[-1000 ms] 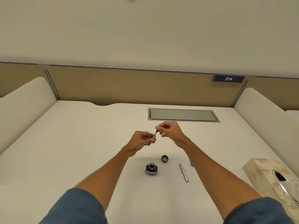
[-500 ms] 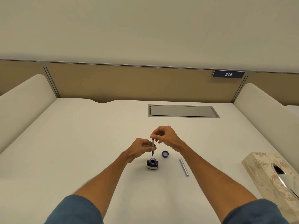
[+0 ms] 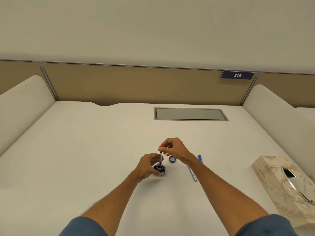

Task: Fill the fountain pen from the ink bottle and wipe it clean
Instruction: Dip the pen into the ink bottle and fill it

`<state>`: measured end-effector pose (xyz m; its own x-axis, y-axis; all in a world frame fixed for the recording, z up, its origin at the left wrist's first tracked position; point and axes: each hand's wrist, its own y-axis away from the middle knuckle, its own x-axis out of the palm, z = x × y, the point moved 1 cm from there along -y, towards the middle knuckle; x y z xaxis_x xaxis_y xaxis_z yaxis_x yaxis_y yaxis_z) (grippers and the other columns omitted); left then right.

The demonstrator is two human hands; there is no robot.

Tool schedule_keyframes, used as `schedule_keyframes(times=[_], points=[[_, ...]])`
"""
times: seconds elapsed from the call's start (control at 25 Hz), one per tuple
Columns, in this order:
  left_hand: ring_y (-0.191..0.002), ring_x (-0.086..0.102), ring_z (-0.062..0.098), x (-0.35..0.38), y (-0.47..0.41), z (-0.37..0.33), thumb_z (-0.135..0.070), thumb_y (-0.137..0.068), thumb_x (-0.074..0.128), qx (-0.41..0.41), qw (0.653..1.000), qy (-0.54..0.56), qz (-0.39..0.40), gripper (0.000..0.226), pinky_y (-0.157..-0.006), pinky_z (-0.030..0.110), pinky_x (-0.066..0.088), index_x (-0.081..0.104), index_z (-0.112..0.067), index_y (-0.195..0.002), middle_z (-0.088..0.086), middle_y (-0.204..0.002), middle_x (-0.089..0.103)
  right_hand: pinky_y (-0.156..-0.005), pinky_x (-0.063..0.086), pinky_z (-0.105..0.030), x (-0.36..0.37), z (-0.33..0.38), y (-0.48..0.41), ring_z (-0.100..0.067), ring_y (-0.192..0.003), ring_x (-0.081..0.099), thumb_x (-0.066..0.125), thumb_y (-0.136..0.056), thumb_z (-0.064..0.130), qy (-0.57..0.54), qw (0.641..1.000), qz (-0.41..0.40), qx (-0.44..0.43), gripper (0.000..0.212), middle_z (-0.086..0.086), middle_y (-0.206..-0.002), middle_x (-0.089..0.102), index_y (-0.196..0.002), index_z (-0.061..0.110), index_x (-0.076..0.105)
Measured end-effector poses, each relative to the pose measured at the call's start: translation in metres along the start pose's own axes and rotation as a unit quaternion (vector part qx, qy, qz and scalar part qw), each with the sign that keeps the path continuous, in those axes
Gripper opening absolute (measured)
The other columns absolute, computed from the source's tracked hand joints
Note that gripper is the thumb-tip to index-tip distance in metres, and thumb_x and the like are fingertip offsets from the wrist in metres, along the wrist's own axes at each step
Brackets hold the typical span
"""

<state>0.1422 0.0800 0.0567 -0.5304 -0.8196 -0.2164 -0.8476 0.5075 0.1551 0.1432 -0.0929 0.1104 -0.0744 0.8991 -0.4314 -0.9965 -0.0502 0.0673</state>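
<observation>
A small dark ink bottle (image 3: 161,170) stands open on the white desk, blue ink showing in its mouth. My left hand (image 3: 148,165) is curled around the bottle's left side. The slim pen section (image 3: 160,158) stands upright with its lower end inside the bottle mouth. My right hand (image 3: 173,148) pinches the pen's top end from above. The bottle's cap (image 3: 172,158) lies just right of the bottle, inside up. A silver pen barrel (image 3: 192,173) lies on the desk under my right forearm.
A patterned tissue box (image 3: 279,186) sits at the right edge. A blue object (image 3: 200,158) lies beyond my right wrist. A grey cable hatch (image 3: 190,114) is set in the desk at the back. Padded dividers rise on both sides.
Both hands came down from mid-air. The pen turned upright and its lower end went into the bottle mouth. My left hand moved from the pen to the bottle.
</observation>
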Motion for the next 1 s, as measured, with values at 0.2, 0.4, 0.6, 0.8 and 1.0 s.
schedule_keyframes(times=[0.2,0.4,0.6,0.8,1.0], points=[[-0.099,0.07,0.016,0.008,0.004,0.008,0.013,-0.056,0.078,0.017,0.999,-0.018,-0.042,0.057,-0.087,0.019,0.053,0.066,-0.003,-0.109,0.006,-0.107,0.073,-0.062,0.054,-0.026,0.002,-0.002,0.007,-0.006,-0.063,0.064,0.076,-0.078,0.017,0.0,1.0,0.008,-0.001,0.014,-0.003,-0.079,0.072,-0.086,0.007,0.071],[-0.097,0.071,0.016,0.007,0.001,0.005,0.016,-0.057,0.075,0.018,0.998,-0.01,-0.056,0.055,-0.086,0.022,0.055,0.067,-0.004,-0.108,0.006,-0.102,0.074,-0.065,0.055,-0.029,0.004,-0.004,0.008,-0.007,-0.065,0.063,0.076,-0.078,0.018,0.015,1.0,0.01,-0.002,0.015,0.002,-0.076,0.071,-0.087,0.007,0.071],[-0.101,0.07,0.012,0.004,-0.001,-0.001,0.018,-0.054,0.073,0.027,0.999,-0.004,-0.038,0.064,-0.089,0.022,0.054,0.064,-0.003,-0.113,0.006,-0.106,0.073,-0.072,0.058,-0.04,0.003,-0.005,0.007,-0.011,-0.068,0.065,0.076,-0.078,0.021,0.028,1.0,0.009,-0.005,0.016,0.001,-0.077,0.071,-0.086,0.009,0.071],[-0.09,0.072,0.013,0.008,0.002,-0.005,0.012,-0.057,0.077,0.018,0.997,0.043,-0.066,0.057,-0.082,0.022,0.056,0.065,-0.011,-0.107,0.005,-0.1,0.076,-0.074,0.058,-0.042,0.002,-0.005,0.009,-0.009,-0.065,0.067,0.076,-0.078,0.021,0.033,0.999,0.011,-0.007,0.018,-0.001,-0.076,0.071,-0.088,0.007,0.071],[-0.088,0.073,0.022,0.012,0.004,-0.004,0.015,-0.061,0.076,0.011,0.995,0.062,-0.079,0.053,-0.076,0.025,0.058,0.064,-0.006,-0.109,0.009,-0.096,0.076,-0.073,0.058,-0.04,0.002,-0.007,0.009,-0.013,-0.07,0.065,0.076,-0.078,0.025,0.04,0.999,0.008,-0.005,0.017,0.004,-0.076,0.07,-0.087,0.011,0.071]])
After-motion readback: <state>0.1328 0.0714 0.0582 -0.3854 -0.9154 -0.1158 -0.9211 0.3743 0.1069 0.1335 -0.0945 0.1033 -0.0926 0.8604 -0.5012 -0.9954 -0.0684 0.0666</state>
